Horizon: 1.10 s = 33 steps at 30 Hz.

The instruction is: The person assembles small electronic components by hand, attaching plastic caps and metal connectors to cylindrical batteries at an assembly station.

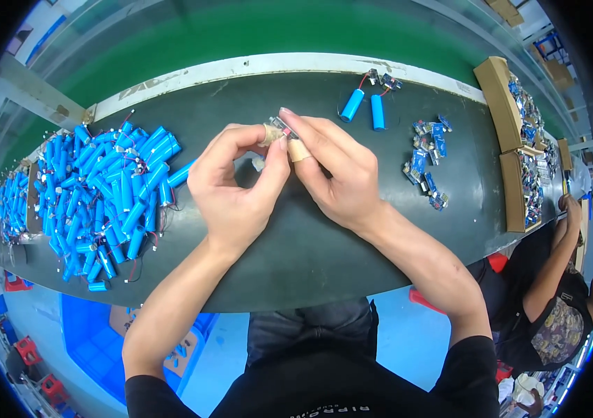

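Observation:
Above the middle of the bench, my left hand (237, 174) and my right hand (338, 164) meet at the fingertips. Both pinch a small circuit board (277, 124) with metal parts; something red shows at its edge, too small to make out fully. Tan tape wraps some of my fingers. Beyond my left hand's knuckles lies a blue cylindrical battery (181, 174), partly hidden by the hand. A small whitish piece (259, 164) shows below my left fingers. To the left spreads a large heap of blue batteries (112, 188) with thin wires and white plugs.
Two blue batteries (353, 104) wired to boards lie at the back of the dark bench (338, 258). Loose circuit boards (418, 164) are scattered right of my hands. Cardboard boxes (512, 191) of boards stand at the right end. Another person (554, 299) sits beyond them.

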Tool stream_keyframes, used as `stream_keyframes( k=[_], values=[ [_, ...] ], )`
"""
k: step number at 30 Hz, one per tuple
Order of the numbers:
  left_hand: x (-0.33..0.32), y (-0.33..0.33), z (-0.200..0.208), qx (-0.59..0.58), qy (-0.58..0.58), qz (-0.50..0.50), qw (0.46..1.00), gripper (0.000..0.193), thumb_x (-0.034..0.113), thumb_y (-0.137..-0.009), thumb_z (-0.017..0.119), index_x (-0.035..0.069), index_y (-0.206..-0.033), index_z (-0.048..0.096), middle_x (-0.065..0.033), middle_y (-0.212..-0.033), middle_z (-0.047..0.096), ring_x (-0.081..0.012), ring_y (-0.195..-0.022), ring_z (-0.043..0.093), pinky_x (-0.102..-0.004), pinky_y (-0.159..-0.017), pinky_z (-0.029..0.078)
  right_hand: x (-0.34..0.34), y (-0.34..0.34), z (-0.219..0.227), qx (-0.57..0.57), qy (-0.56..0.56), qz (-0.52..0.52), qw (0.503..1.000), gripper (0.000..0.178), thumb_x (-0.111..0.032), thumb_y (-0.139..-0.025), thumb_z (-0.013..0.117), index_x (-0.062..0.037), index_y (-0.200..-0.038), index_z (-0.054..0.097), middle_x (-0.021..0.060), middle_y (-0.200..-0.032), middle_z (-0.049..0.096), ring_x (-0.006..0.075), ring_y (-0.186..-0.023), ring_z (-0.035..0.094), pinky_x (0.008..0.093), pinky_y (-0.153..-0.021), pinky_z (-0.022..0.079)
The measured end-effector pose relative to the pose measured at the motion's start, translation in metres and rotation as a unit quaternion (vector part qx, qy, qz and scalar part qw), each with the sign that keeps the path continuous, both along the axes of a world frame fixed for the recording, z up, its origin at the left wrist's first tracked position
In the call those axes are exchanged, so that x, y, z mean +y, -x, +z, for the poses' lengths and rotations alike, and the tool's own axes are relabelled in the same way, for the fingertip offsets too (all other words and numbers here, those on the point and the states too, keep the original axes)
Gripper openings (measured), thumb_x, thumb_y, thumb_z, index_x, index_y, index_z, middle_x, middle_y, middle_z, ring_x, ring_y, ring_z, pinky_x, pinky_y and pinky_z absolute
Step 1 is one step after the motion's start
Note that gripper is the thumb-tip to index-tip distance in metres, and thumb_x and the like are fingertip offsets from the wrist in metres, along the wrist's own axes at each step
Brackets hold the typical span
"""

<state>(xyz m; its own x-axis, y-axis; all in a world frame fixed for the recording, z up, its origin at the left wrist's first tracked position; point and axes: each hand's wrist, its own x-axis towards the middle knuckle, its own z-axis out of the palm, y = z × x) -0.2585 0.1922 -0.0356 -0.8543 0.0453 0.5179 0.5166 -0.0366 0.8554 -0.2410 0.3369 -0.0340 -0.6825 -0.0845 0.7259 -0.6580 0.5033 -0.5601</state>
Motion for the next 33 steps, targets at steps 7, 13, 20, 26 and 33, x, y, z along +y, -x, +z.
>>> stream_keyframes(
  k=[7,13,20,26,33],
  values=[
    [0.001,0.001,0.001,0.011,-0.013,-0.01,1.0,0.014,-0.007,-0.077,0.07,-0.006,-0.089,0.062,-0.0093,-0.083,0.067,-0.0129,-0.073,0.064,-0.0239,-0.068,0.051,0.002,0.002,0.004,0.009,0.001,0.01,1.0,0.033,0.004,-0.086,0.062,0.0038,-0.119,0.064,0.017,-0.101,0.067,0.0211,-0.081,0.067,0.0276,-0.067,0.054],
    [-0.001,0.002,0.002,0.018,-0.015,-0.018,1.0,0.014,-0.008,-0.077,0.07,-0.006,-0.089,0.063,-0.0098,-0.084,0.068,-0.0135,-0.074,0.065,-0.0242,-0.068,0.051,0.002,0.001,0.004,-0.009,0.015,0.017,1.0,0.031,0.004,-0.087,0.062,0.0039,-0.118,0.064,0.0164,-0.101,0.067,0.0201,-0.082,0.067,0.0272,-0.068,0.054],
    [0.001,0.001,0.005,0.046,-0.008,-0.028,0.999,0.015,-0.007,-0.076,0.071,-0.005,-0.089,0.063,-0.0112,-0.085,0.068,-0.0155,-0.074,0.066,-0.025,-0.069,0.052,0.006,-0.005,0.01,-0.002,0.012,0.004,1.0,0.03,0.003,-0.087,0.062,0.0033,-0.116,0.065,0.0156,-0.1,0.068,0.0188,-0.082,0.067,0.0261,-0.068,0.054],
    [-0.007,0.007,0.007,0.091,-0.007,0.02,0.996,0.011,-0.003,-0.08,0.069,-0.005,-0.089,0.063,-0.0097,-0.083,0.064,-0.0141,-0.07,0.061,-0.0242,-0.067,0.049,0.023,-0.011,0.029,-0.022,-0.01,-0.022,0.999,0.026,-0.002,-0.088,0.058,0.0013,-0.112,0.067,0.0139,-0.096,0.068,0.0187,-0.08,0.066,0.0288,-0.07,0.052],
    [-0.005,0.013,0.004,0.039,-0.018,0.013,0.999,0.01,0.0,-0.082,0.069,-0.004,-0.089,0.063,-0.0064,-0.076,0.061,-0.0099,-0.063,0.054,-0.0218,-0.058,0.042,0.073,0.009,0.054,-0.271,0.145,-0.046,0.95,0.029,-0.006,-0.094,0.048,0.007,-0.114,0.064,0.0108,-0.101,0.069,0.0145,-0.091,0.065,0.0276,-0.084,0.051]
  ],
)
